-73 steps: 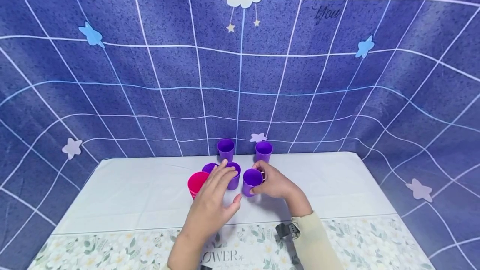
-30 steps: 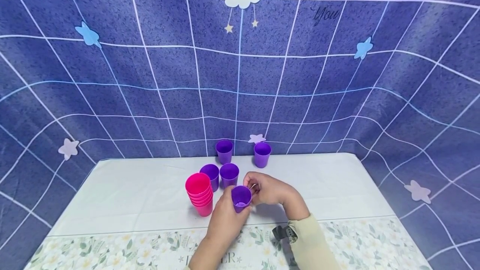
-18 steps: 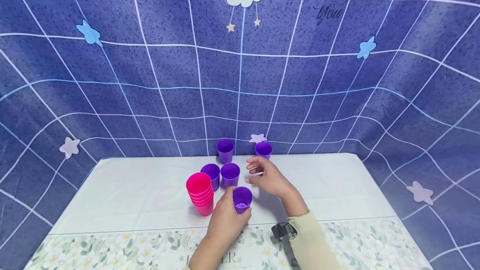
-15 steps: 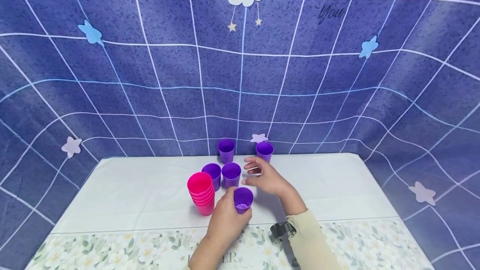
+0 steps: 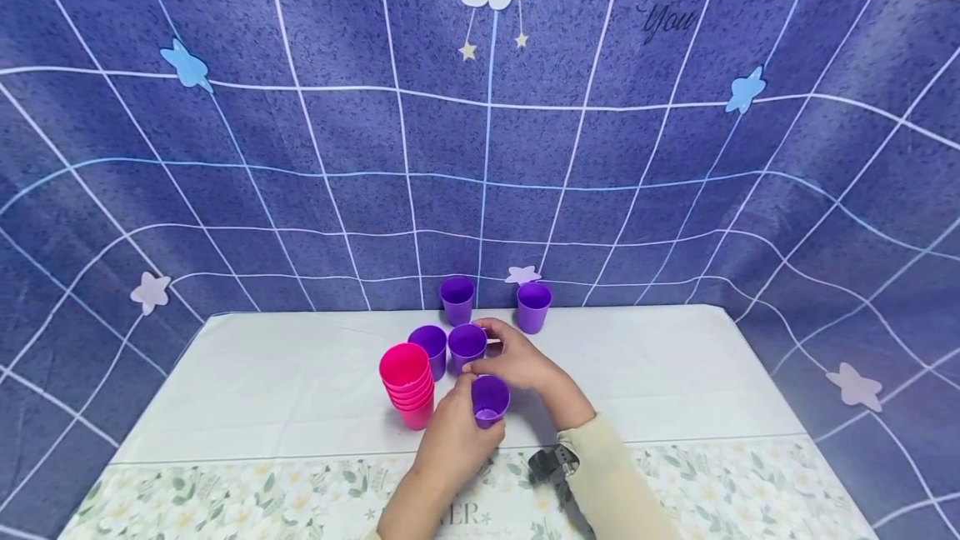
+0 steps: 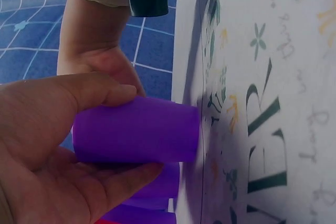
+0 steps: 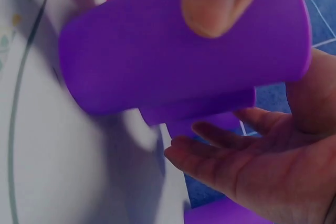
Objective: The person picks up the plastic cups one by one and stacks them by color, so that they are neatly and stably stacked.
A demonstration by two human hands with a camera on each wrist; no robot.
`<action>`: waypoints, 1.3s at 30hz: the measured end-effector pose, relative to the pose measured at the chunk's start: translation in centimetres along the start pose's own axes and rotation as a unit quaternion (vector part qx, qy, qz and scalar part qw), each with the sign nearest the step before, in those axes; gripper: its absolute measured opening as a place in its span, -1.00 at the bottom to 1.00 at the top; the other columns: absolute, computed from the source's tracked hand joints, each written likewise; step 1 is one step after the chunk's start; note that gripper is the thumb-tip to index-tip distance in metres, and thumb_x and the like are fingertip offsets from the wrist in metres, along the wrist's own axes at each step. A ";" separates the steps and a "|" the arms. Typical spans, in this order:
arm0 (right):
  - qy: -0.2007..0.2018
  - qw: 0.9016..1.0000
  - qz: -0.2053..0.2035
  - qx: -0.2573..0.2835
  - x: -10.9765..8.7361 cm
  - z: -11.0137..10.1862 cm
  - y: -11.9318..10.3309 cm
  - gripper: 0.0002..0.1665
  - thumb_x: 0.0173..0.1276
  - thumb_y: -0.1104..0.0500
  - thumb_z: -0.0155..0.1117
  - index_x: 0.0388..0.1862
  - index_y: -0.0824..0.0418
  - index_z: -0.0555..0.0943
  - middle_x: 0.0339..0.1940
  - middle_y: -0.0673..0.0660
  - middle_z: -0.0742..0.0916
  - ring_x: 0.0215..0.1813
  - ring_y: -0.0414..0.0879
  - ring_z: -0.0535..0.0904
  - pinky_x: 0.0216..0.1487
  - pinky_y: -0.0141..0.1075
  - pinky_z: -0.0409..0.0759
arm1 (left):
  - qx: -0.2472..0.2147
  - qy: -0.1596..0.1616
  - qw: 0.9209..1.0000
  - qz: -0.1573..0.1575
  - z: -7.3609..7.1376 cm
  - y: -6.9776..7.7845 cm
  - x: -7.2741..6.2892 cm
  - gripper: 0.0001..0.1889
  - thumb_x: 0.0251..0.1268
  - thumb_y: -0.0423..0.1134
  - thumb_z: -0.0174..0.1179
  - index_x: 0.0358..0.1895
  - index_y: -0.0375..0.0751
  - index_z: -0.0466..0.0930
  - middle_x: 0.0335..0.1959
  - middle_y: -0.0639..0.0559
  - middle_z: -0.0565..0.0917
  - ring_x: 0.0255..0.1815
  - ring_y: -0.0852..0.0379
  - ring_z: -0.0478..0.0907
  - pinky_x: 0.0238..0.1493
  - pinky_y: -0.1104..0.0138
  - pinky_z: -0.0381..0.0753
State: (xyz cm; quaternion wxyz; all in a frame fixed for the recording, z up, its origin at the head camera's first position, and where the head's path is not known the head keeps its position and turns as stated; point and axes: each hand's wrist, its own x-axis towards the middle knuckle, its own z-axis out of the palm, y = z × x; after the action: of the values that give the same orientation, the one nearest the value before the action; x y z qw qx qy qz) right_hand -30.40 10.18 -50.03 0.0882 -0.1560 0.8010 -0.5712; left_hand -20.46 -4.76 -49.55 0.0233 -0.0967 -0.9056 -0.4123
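Observation:
At the front of the group, my left hand (image 5: 453,440) grips an upright purple cup (image 5: 491,402) between thumb and fingers. The left wrist view has this cup (image 6: 136,129) close up, with its base near the table. My right hand (image 5: 521,357) reaches to the right side of a second purple cup (image 5: 467,344) just behind. Its thumb lies toward the front and its fingers toward the back. In the right wrist view those fingers (image 7: 210,156) are loosely extended beside the cups; whether they touch is hard to tell.
A nested stack of pink cups (image 5: 408,382) stands left of the left hand. Another purple cup (image 5: 431,348) is behind it. Two more purple cups, one centre (image 5: 457,302) and one right (image 5: 533,311), stand at the table's back edge, before the blue curtain (image 5: 337,190).
The right hand let go of the front purple cup, which the left hand took and drew nearer the front edge. Since then, the right hand has moved left to the cup behind it.

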 end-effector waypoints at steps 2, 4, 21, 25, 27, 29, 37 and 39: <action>0.013 1.000 0.005 -0.011 0.0 0.2 0.1 -0.23 0.23 0.18 0.57 0.41 0.24 0.52 0.25 0.26 0.72 0.27 0.23 0.72 0.35 0.03 0.69 | -0.001 0.000 1.000 0.001 0.0 0.0 0.0 -0.26 0.02 -0.30 0.49 0.32 -0.46 0.43 0.01 -0.35 0.77 0.07 -0.27 0.76 0.15 -0.12 0.74; 0.025 0.999 0.008 -0.018 0.0 0.3 0.0 -0.25 0.22 0.17 0.58 0.39 0.22 0.54 0.22 0.24 0.74 0.26 0.21 0.73 0.36 0.04 0.68 | 0.000 0.000 1.000 0.003 0.0 0.0 0.0 -0.27 0.02 -0.30 0.50 0.31 -0.45 0.44 0.00 -0.34 0.77 0.06 -0.26 0.76 0.14 -0.12 0.74; 0.081 0.996 -0.001 0.042 -1.6 -2.7 -3.1 -0.30 0.15 0.28 0.56 0.27 0.27 0.51 0.08 0.21 0.74 -0.02 -0.09 0.65 0.08 -0.32 0.61 | 0.001 -0.003 1.000 -0.003 0.1 -0.3 0.4 -0.27 0.08 -0.25 0.57 0.32 -0.40 0.46 0.05 -0.29 0.77 0.13 -0.24 0.74 0.23 -0.14 0.71; 0.053 0.997 -0.024 0.044 -2.1 -3.5 -4.1 -0.33 0.17 0.30 0.53 0.26 0.30 0.50 0.05 0.21 0.72 -0.06 -0.12 0.65 0.02 -0.36 0.64 | 0.001 -0.002 1.000 -0.004 0.1 -0.4 0.4 -0.26 0.08 -0.24 0.59 0.32 -0.38 0.46 0.07 -0.28 0.77 0.14 -0.23 0.74 0.24 -0.13 0.71; 0.044 0.998 -0.035 0.042 -2.5 -3.7 -4.6 -0.33 0.17 0.29 0.52 0.26 0.30 0.50 0.04 0.20 0.72 -0.07 -0.12 0.64 -0.01 -0.37 0.64 | 0.003 -0.001 1.000 -0.004 0.1 -0.4 0.5 -0.26 0.07 -0.24 0.60 0.31 -0.38 0.46 0.07 -0.28 0.77 0.15 -0.24 0.74 0.24 -0.13 0.71; 0.039 0.997 -0.043 0.043 -2.8 -3.9 -5.0 -0.34 0.18 0.28 0.51 0.26 0.29 0.50 0.04 0.18 0.71 -0.06 -0.11 0.64 -0.01 -0.37 0.65 | 0.004 -0.001 1.000 -0.006 0.1 -0.4 0.4 -0.26 0.07 -0.24 0.60 0.31 -0.38 0.46 0.08 -0.28 0.76 0.15 -0.24 0.74 0.25 -0.13 0.71; 0.020 0.997 -0.058 0.055 -4.0 -4.5 -6.1 -0.33 0.17 0.30 0.50 0.25 0.29 0.46 0.01 0.10 0.69 -0.03 -0.09 0.65 0.02 -0.36 0.66 | 0.007 -0.009 1.000 -0.015 0.0 -0.3 0.4 -0.26 0.06 -0.22 0.61 0.29 -0.41 0.47 0.06 -0.29 0.76 0.15 -0.24 0.75 0.25 -0.12 0.71; 0.001 0.996 -0.067 0.059 -4.3 -4.7 -6.2 -0.34 0.17 0.31 0.49 0.24 0.32 0.45 -0.02 0.10 0.69 -0.04 -0.10 0.63 0.01 -0.36 0.66 | 0.002 -0.009 1.000 -0.011 0.0 -0.4 0.4 -0.28 0.05 -0.22 0.62 0.26 -0.39 0.49 0.04 -0.27 0.78 0.12 -0.22 0.76 0.24 -0.12 0.72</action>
State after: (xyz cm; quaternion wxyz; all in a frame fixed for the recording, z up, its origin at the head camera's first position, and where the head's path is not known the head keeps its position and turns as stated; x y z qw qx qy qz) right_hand -26.97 13.98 -42.74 0.0583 -0.2033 0.7537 -0.6223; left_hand -20.91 -4.97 -49.77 0.0107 -0.0901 -0.9078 -0.4095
